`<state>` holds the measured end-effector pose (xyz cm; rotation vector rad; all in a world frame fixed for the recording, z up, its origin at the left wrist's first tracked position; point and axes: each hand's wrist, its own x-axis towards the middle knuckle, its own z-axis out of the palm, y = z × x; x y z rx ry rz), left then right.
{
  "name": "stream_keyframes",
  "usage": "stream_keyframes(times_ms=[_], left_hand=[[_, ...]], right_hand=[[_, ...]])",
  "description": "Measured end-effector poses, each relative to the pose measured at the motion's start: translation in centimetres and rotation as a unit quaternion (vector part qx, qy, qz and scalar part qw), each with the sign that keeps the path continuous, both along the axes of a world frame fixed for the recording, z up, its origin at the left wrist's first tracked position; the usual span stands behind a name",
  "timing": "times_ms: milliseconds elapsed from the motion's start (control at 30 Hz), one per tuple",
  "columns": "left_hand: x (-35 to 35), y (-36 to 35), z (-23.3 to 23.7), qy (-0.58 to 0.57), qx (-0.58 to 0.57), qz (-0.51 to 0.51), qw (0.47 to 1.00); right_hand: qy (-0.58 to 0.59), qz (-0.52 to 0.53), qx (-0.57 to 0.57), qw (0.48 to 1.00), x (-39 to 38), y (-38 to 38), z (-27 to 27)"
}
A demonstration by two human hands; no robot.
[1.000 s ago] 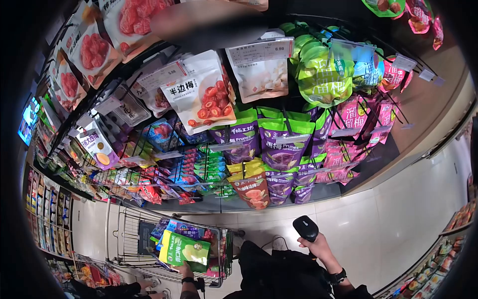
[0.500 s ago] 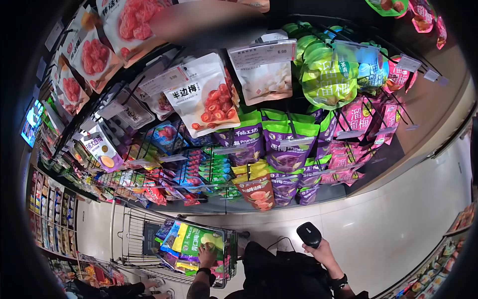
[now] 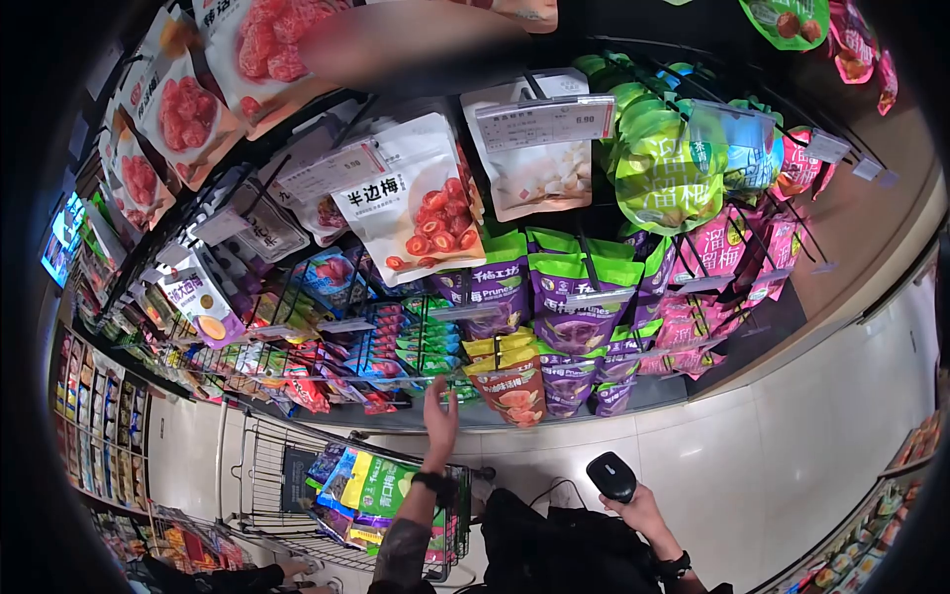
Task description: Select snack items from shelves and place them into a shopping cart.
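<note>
My left hand [image 3: 440, 418] is raised beside the lower shelf with its fingers stretched out and nothing in it. Just above it hang small green packets [image 3: 427, 342], and to its right is a yellow and brown snack pouch [image 3: 513, 391]. Purple and green prune pouches [image 3: 579, 322] hang further right. My right hand [image 3: 638, 510] is wrapped round the lower end of a black rounded handheld device [image 3: 612, 476], out over the floor. Below my left hand, a green and yellow snack pouch [image 3: 388, 485] lies on top of other bags in the wire shopping cart [image 3: 259, 475].
White pouches with red fruit [image 3: 421, 213] hang on the upper hooks, with price tags [image 3: 544, 124] in front. Pink pouches [image 3: 712, 247] fill the right end. Another person's legs [image 3: 267, 574] show at the bottom left. Stocked shelves [image 3: 99, 406] stand at the far left.
My left hand has come off the green pouch in the cart and moved up to the lower shelf. My right hand still holds the black device. The view has shifted slightly.
</note>
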<state>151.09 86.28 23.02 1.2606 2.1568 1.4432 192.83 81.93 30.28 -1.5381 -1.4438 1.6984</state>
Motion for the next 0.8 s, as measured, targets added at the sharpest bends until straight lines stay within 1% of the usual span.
stream_keyframes(times_ms=[67,100,133,200,233,267,333,367,400,467,533,600,667,800], left_hand=[[-0.4,5.8,2.3,-0.099,0.058,0.002,0.993],[-1.0,8.5,2.7,-0.125,0.075,0.003,0.989],[-1.7,11.1,2.6,-0.152,0.092,0.002,0.984],[-4.1,15.6,0.5,-0.182,0.147,-0.040,0.972],[-5.6,17.3,-0.9,-0.087,0.141,-0.045,0.985],[-5.9,18.2,-1.4,-0.073,0.127,-0.034,0.989],[-6.5,19.9,-2.5,-0.044,0.101,-0.012,0.994],[-7.3,20.8,-3.8,-0.168,0.172,-0.061,0.969],[-5.7,19.5,0.6,-0.135,0.046,-0.040,0.989],[-4.8,19.2,2.5,-0.128,0.016,-0.015,0.992],[-3.6,18.4,4.1,-0.184,0.067,-0.065,0.979],[-3.2,18.3,4.4,-0.214,0.089,-0.083,0.969],[-3.3,18.1,4.2,-0.216,0.074,-0.076,0.971],[-4.2,17.9,4.2,-0.201,0.017,-0.084,0.976]], right_hand=[[-0.009,0.010,0.006,1.000,-0.2,0.1,0.4],[-0.011,0.010,0.002,1.000,-0.3,0.0,0.8],[-0.013,0.009,-0.002,1.000,-0.2,0.0,1.1],[-0.045,0.017,-0.004,0.999,0.2,-0.1,1.0],[-0.064,0.018,-0.005,0.998,0.3,-0.1,1.5],[-0.083,0.019,-0.005,0.996,0.5,-0.2,1.8],[-0.051,-0.015,-0.010,0.999,1.1,-0.6,1.5],[-0.035,-0.033,-0.012,0.999,1.3,-0.7,1.4],[-0.043,-0.040,-0.018,0.998,1.5,-0.7,1.5],[-0.059,-0.052,-0.031,0.996,1.8,-0.7,1.9],[-0.061,-0.059,-0.042,0.996,2.3,-0.7,0.9],[-0.057,-0.066,-0.043,0.995,2.2,-0.5,0.3],[-0.049,-0.073,-0.038,0.995,1.8,-0.3,0.1],[-0.057,-0.049,-0.035,0.997,1.1,0.3,0.3]])
